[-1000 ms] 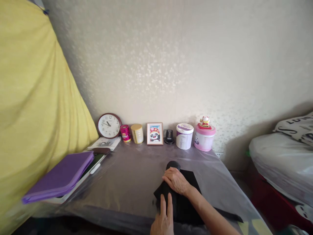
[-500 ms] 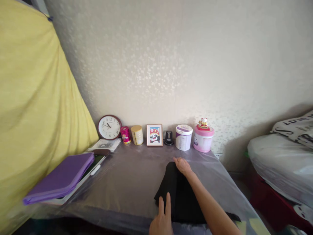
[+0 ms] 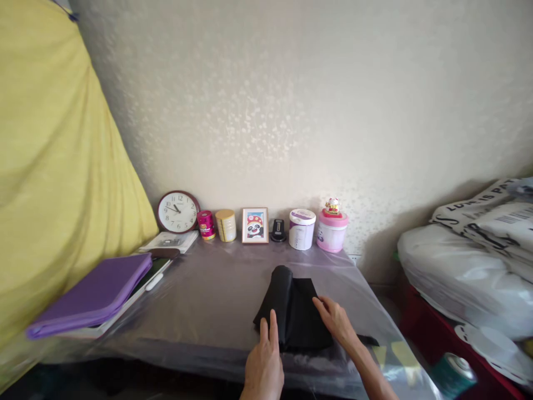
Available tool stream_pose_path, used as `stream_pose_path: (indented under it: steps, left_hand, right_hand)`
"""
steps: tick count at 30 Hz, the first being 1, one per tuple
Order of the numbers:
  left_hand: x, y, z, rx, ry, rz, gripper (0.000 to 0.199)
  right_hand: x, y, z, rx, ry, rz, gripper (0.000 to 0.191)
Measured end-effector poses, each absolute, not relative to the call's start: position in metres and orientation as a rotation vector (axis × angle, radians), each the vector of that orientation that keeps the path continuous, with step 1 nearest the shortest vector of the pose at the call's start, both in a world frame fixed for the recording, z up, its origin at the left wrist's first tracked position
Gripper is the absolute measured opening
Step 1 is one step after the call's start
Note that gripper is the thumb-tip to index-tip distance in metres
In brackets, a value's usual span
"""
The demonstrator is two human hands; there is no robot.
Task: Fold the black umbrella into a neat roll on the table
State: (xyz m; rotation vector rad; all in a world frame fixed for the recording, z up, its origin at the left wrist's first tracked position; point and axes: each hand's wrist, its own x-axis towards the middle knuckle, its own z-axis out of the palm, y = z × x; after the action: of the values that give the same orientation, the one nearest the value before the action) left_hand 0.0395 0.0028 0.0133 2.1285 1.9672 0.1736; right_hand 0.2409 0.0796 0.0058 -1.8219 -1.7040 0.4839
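Observation:
A piece of black cloth (image 3: 306, 311) lies near the front of the table, with a thick rolled or folded part along its left side. My left hand (image 3: 265, 355) is at its lower left, two fingers stretched out and resting on the cloth, the thumb tucked out of sight. On the opposite side, my right hand (image 3: 335, 319) pinches the cloth's right edge with bent fingers. A narrow black end of material pokes out beyond my right wrist.
Along the wall stand a clock (image 3: 178, 211), a pink can (image 3: 205, 225), a yellow-lidded tin (image 3: 225, 225), a panda picture (image 3: 255, 225) and two tubs (image 3: 302, 233). A purple folder (image 3: 91, 291) lies left. Stuffed bags (image 3: 458, 278) and a green can (image 3: 453, 375) sit right.
My right hand has moved from the cloth's far end down to its right edge. The cloth now shows a raised fold on the left. My left hand keeps its place on the cloth.

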Motion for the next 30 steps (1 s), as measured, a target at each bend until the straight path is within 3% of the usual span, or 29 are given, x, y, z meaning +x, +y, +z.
stream_pose_path:
  steps: [6, 16, 30]
  left_hand:
    - [0.041, 0.003, 0.016, 2.102, 1.966, 0.17, 0.075]
    - [0.042, 0.003, 0.022, 2.089, 1.955, 0.118, 0.078]
    - [0.033, 0.006, 0.0, 2.088, 1.977, 0.172, 0.056]
  right_hand:
    - [0.233, 0.082, 0.009, -1.756, -1.685, 0.452, 0.031]
    - [0.167, 0.115, 0.045, -1.341, -1.546, 0.893, 0.03]
    - [0.12, 0.129, 0.031, -1.704, -1.898, 0.584, 0.027]
